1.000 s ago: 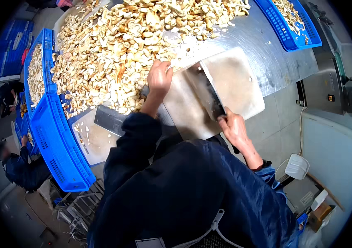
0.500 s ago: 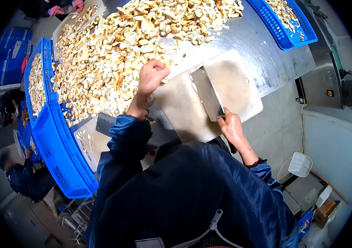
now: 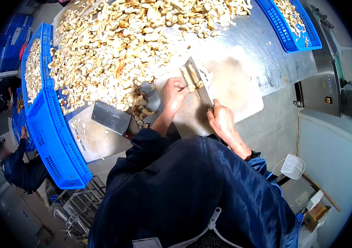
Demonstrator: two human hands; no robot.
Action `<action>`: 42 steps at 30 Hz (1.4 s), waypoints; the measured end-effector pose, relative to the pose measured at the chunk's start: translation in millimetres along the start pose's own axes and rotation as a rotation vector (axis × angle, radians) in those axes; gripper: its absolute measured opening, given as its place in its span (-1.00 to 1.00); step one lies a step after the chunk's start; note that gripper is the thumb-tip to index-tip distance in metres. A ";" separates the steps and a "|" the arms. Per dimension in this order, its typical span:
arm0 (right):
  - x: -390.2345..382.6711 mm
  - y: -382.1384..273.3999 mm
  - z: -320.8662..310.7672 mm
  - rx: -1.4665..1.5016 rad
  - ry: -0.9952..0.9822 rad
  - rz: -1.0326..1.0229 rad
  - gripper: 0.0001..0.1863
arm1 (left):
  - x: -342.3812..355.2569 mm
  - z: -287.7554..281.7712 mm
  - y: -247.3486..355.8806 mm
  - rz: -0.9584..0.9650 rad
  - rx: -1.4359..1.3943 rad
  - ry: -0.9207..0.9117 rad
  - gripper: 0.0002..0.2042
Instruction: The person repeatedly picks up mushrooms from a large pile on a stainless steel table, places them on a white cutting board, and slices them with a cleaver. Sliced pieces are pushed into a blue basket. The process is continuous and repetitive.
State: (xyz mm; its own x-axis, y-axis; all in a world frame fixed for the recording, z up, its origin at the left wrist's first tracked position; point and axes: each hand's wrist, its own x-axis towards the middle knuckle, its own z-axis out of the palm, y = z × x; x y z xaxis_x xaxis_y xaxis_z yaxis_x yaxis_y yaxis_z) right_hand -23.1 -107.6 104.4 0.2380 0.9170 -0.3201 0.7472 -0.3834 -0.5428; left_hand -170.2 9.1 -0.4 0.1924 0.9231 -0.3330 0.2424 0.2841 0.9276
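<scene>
My right hand is wrapped round the handle of a cleaver, whose blade points away from me over a pale cutting board. Left of the blade lies a long mushroom piece, and my left hand has its thumb and fingers closed on the near end of it. A second mushroom piece rests against the blade, close beside the first. White slivers lie just right of the blade.
A large heap of mushrooms covers the metal table beyond my left hand. Another cleaver lies on a board at left. Blue baskets line the left edge; one blue basket stands far right. A co-worker sits far left.
My left hand has come from the heap's edge to the cleaver and now grips a mushroom piece. The blade has turned more edge-on. Two mushroom pieces now lie beside it.
</scene>
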 end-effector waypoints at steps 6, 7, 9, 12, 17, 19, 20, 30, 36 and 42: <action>-4.4 -5.1 -5.1 -0.027 0.049 -0.058 -0.83 | -3.9 9.7 16.0 -0.061 -0.127 -0.037 -0.51; -6.2 -7.9 -6.9 -0.019 0.056 -0.057 -0.83 | -2.5 10.9 11.5 -0.054 -0.115 -0.037 -0.51; -7.0 -13.2 -10.8 -0.006 0.054 -0.054 -0.83 | 2.3 11.9 2.9 -0.039 -0.089 -0.035 -0.51; -4.9 -14.4 -13.1 -0.007 0.017 -0.046 -0.82 | 2.6 13.3 2.8 -0.057 -0.038 -0.035 -0.51; 1.1 -15.3 -12.2 -0.059 0.003 -0.032 -0.83 | 3.0 16.9 -0.1 0.056 -0.098 -0.061 -0.58; 2.3 -18.8 -14.3 -0.039 0.011 -0.055 -0.84 | 3.4 18.1 -2.0 0.059 -0.121 -0.061 -0.58; 3.8 -18.3 -13.8 -0.047 0.014 -0.060 -0.85 | 2.1 18.5 0.6 0.036 -0.158 -0.066 -0.57; 9.7 -15.7 -8.3 -0.091 -0.017 -0.080 -0.82 | -0.2 17.6 -4.0 0.035 -0.211 -0.100 -0.56; 35.8 -13.4 12.0 -0.085 0.017 -0.111 -0.82 | -0.1 16.3 -1.2 0.025 -0.240 -0.109 -0.58; 37.3 -19.1 -6.9 -0.054 0.103 -0.139 -0.81 | -0.6 14.8 3.8 0.019 -0.148 -0.067 -0.56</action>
State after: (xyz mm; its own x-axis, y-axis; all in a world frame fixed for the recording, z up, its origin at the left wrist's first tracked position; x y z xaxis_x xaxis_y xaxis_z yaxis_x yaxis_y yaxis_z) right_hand -24.3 -65.4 108.2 0.1904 0.9682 -0.1621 0.8091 -0.2483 -0.5326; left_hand -155.4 5.8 0.9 0.2601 0.9106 -0.3211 0.0959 0.3066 0.9470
